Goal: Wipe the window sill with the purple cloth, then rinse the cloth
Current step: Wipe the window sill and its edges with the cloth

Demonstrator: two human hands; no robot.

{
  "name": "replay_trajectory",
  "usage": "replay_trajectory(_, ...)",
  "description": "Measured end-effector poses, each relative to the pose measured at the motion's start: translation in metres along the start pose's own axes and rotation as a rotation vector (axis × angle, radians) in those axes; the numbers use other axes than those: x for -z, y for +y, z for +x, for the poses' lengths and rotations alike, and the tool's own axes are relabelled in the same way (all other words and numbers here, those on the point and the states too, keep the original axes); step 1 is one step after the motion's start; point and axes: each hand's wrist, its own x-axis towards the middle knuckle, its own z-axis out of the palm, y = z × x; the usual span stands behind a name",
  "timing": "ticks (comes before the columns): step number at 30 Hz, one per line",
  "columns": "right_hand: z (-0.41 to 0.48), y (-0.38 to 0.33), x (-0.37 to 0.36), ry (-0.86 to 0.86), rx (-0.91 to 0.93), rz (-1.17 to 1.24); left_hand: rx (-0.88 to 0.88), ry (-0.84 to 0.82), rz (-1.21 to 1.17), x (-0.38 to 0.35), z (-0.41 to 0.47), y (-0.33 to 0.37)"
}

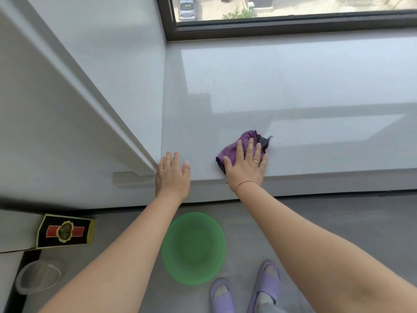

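Head view: I see my right hand [244, 164] flat and open, pressing the cloth [234, 146] on the sill [248, 86]. My left hand [172, 176] rests open left of the cloth.

Two hands are seen, the left hand [172, 175] and the right hand [244, 164], and one ring is counted on each. One purple cloth [239, 145] is found on the one window sill [293, 91]. One green basin [193, 247] is counted on the floor, along with two lilac slippers [266, 283]. One black and yellow box [65, 231] and one clear round container [38, 277] are noted at the left. One car [187, 7] is visible through the glass
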Motion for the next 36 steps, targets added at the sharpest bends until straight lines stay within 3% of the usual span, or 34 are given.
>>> replay_trajectory(2, -0.004, -0.020, -0.003, 0.005, -0.060, 0.007, -0.005, 0.023, -0.003, 0.000, 0.001, 0.002)
replay_trajectory(3, -0.010, -0.034, -0.007, -0.004, 0.005, 0.009, -0.009, 0.041, -0.001, 0.000, 0.002, 0.005)
replay_trajectory(6, -0.035, -0.069, -0.020, -0.083, 0.426, -0.072, -0.024, 0.064, 0.007, -0.002, 0.004, 0.016)
replay_trajectory(9, -0.032, -0.054, -0.022, -0.111, 0.606, -0.116, -0.058, 0.027, 0.051, -0.007, 0.003, 0.029)
replay_trajectory(11, -0.014, -0.020, -0.014, -0.068, 0.528, -0.079, -0.095, -0.014, 0.112, -0.010, 0.005, 0.037)
replay_trajectory(19, 0.030, 0.202, 0.045, 0.041, -0.183, -0.032, -0.198, -0.159, 0.216, -0.041, 0.006, 0.083)
replay_trajectory(22, 0.034, 0.200, 0.049, 0.048, -0.370, 0.041, -0.263, -0.167, 0.227, -0.052, 0.009, 0.107)
replay_trajectory(24, 0.034, 0.164, 0.044, 0.046, -0.323, 0.067, -0.287, -0.172, 0.230, -0.061, 0.011, 0.124)
replay_trajectory(28, 0.014, 0.104, 0.016, 0.003, 0.176, 0.013, -0.330, -0.169, 0.263, -0.074, 0.015, 0.156)
replay_trajectory(30, 0.014, 0.117, 0.015, -0.023, 0.288, -0.019, -0.342, -0.165, 0.278, -0.079, 0.019, 0.170)
replay_trajectory(32, 0.027, 0.158, 0.023, 0.025, 0.229, -0.040, -0.345, -0.159, 0.303, -0.082, 0.024, 0.182)
replay_trajectory(36, 0.050, 0.283, 0.057, 0.073, -0.127, -0.048, -0.336, -0.199, 0.316, -0.098, 0.028, 0.210)
